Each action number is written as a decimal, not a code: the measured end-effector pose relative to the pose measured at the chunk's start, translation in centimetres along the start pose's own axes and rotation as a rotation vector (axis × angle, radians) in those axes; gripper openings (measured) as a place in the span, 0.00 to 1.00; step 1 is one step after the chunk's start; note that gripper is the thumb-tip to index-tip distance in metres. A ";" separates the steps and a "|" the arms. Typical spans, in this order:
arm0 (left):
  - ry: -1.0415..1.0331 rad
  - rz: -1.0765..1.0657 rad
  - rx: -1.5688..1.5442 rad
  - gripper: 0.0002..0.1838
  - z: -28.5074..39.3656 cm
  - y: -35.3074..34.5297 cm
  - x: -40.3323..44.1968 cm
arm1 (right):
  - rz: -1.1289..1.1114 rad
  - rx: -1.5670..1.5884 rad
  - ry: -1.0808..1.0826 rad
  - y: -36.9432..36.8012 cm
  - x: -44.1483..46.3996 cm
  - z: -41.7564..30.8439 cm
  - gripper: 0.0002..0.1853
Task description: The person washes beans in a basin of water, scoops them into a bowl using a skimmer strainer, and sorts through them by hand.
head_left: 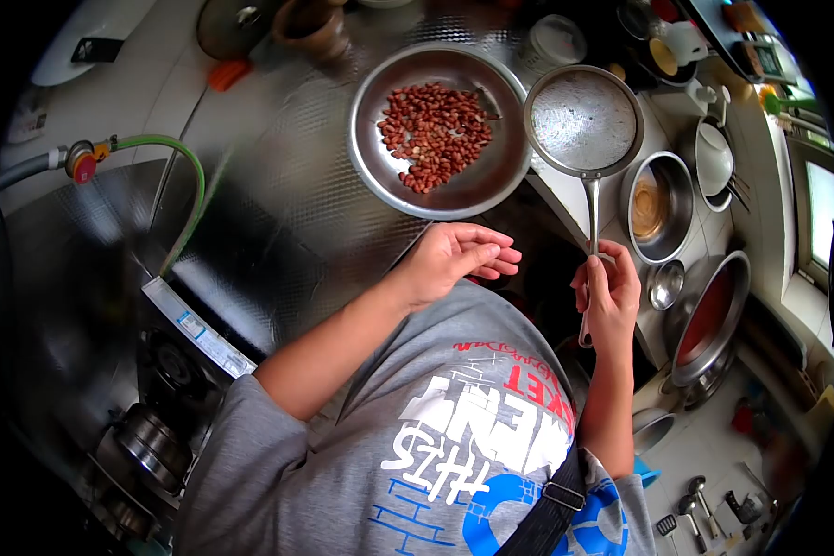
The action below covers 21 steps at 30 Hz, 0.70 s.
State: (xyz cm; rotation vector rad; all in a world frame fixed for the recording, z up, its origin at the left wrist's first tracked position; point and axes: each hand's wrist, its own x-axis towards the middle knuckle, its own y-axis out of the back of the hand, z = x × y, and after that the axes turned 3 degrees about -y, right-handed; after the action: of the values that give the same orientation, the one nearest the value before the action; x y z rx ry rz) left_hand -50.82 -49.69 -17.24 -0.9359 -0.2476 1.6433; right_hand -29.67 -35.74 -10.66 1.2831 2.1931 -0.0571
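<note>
My right hand (612,289) is wrapped round the long metal handle of a round mesh strainer (584,120). The strainer's mesh head overlaps the right rim of a wide steel basin (366,171). Red-skinned peanuts (435,130) lie spread over the bottom of that basin. Just below the basin's near rim is my left hand (463,255), its fingers stretched out and loosely together, with nothing visible in them. It does not hold the basin.
To the right stand a steel pot (660,206) with brownish residue, a small metal bowl (665,284) and a large basin (713,315). A clear plastic tub (556,42) sits behind the strainer. At left, a green hose (199,176) runs above a gas stove (171,366).
</note>
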 end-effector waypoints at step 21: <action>-0.696 0.036 2.515 0.11 -7.3 -19.4 27.3 | 0.513 0.492 0.190 22.5 -12.3 14.2 0.08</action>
State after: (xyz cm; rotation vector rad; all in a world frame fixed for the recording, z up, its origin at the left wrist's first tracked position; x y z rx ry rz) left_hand -31.92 -21.46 -22.18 1.4892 1.1723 0.9574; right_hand -0.44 -37.90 -10.52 2.1720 1.9956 -0.2953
